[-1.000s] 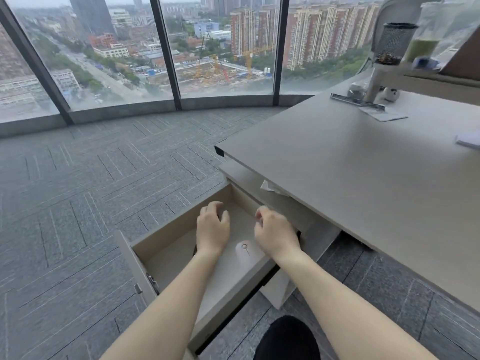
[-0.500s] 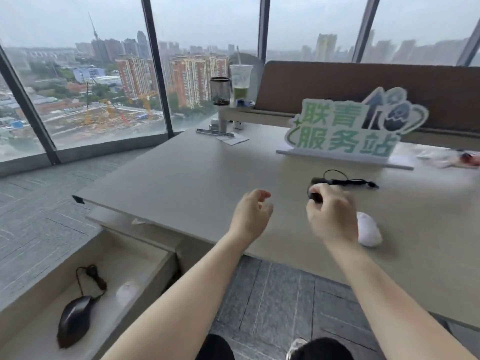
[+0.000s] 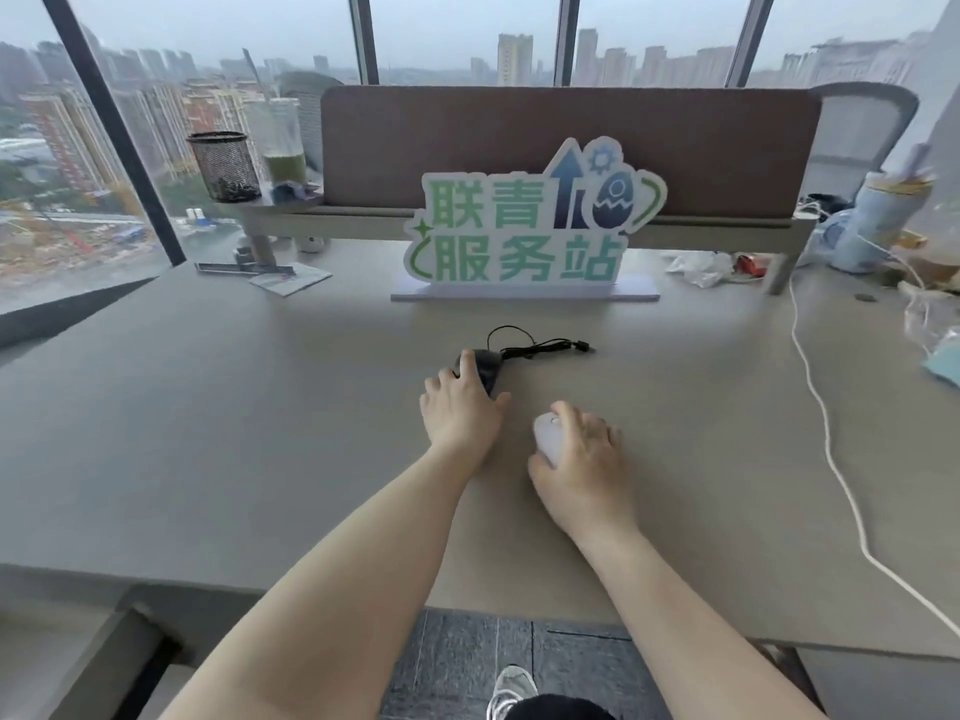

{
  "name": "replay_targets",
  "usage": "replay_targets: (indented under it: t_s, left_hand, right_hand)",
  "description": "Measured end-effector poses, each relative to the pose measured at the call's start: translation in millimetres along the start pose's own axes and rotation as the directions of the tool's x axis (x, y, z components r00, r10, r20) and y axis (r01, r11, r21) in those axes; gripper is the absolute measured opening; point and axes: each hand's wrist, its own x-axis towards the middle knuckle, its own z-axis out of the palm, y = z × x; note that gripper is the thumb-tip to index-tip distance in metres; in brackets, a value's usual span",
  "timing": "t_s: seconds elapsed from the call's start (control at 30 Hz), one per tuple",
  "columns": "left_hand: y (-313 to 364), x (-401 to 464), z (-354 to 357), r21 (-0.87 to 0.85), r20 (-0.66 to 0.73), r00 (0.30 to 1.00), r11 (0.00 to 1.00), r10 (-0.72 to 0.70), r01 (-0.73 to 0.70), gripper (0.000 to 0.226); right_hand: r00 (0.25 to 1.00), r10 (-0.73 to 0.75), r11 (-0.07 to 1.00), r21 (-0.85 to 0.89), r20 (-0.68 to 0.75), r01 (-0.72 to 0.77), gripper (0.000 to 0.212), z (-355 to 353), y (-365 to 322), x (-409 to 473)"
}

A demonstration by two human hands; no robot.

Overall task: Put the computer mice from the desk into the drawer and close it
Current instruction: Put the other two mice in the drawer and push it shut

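A black wired mouse [image 3: 487,367] lies on the grey desk [image 3: 208,433], its black cable [image 3: 540,346] curled to the right behind it. My left hand [image 3: 460,413] rests over its near side, fingers curled around it. A white mouse [image 3: 546,438] lies to the right and nearer. My right hand [image 3: 584,470] covers its right half and grips it. The open drawer [image 3: 78,662] shows only as an edge at the lower left, its inside out of view.
A white-and-green standing sign [image 3: 524,236] is behind the mice. A mesh pen cup [image 3: 224,166] and a drink cup [image 3: 283,148] stand on a shelf at back left. A white cable [image 3: 831,459] runs down the right side. Clutter lies at the far right.
The view swung up from the drawer to the desk. My left hand reached forward onto the black mouse, and my right hand shifted from the black mouse onto the white one.
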Motion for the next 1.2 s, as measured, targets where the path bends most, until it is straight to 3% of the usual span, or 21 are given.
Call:
replay_targets:
  t_s: [0.13,0.3,0.4,0.53,0.63,0.77,0.9,0.97,1.07,1.13,1.2]
  left_hand:
    - [-6.6,6.1,1.1,-0.010,-0.058,0.998,0.999,-0.032,0.031,0.068]
    - [-23.1,-15.8,-42.1,-0.357,-0.127,0.991,0.934,-0.047,-0.001,0.068]
    - [-37.6,-39.9,-89.7,-0.445,-0.261,0.965,0.891,-0.027,-0.095,0.066]
    - [-68.4,-75.3,-168.5,-0.413,-0.452,0.892,0.883,0.012,-0.221,0.064]
    - [-106.3,-112.1,-227.6,-0.320,-0.562,0.827,0.918,0.016,-0.236,0.062]
    - [-177.1,-173.0,-275.9,-0.245,-0.623,0.779,0.963,-0.068,-0.111,0.063]
    - [-256.1,-235.2,-293.3,-0.263,-0.647,0.720,0.960,-0.249,0.096,0.062]
    - [-291.9,-261.6,-289.9,-0.283,-0.648,0.681,0.938,-0.341,0.201,0.061]
    - [-313.2,-282.8,-275.0,-0.271,-0.575,0.703,0.908,-0.418,0.319,0.061]
    - [-379.8,-310.2,-283.7,-0.269,-0.552,0.639,0.840,-0.536,0.471,0.066]
    - [-394.1,-315.4,-274.2,-0.247,-0.460,0.660,0.800,-0.594,0.547,0.068]
  right_hand:
    - [1.000,0.008,0.998,0.058,-0.028,-0.007,0.057,-1.5,-0.6,0.0]
    - [1.000,-0.015,0.980,0.200,-0.014,0.018,0.055,-5.2,-9.9,-7.0]
    - [0.994,-0.094,0.935,0.338,-0.057,0.108,0.057,-11.1,-37.6,-26.3]
    - [0.975,-0.173,0.824,0.522,-0.141,0.222,0.047,-23.3,-99.3,-61.0]
    - [0.955,-0.243,0.737,0.608,-0.171,0.297,0.047,-23.4,-150.9,-84.1]
    - [0.926,-0.370,0.652,0.687,-0.079,0.319,0.055,-5.6,-219.9,-119.4]
    - [0.856,-0.506,0.618,0.736,0.104,0.276,0.053,35.6,-281.4,-168.0]
    - [0.805,-0.557,0.627,0.740,0.207,0.243,0.052,62.1,-305.3,-191.3]
    - [0.782,-0.523,0.659,0.743,0.339,0.119,0.054,92.9,-308.5,-206.7]
    - [0.671,-0.568,0.713,0.692,0.477,0.111,0.056,144.0,-355.6,-244.9]
    - [0.648,-0.532,0.766,0.636,0.545,0.095,0.057,158.2,-353.1,-250.2]
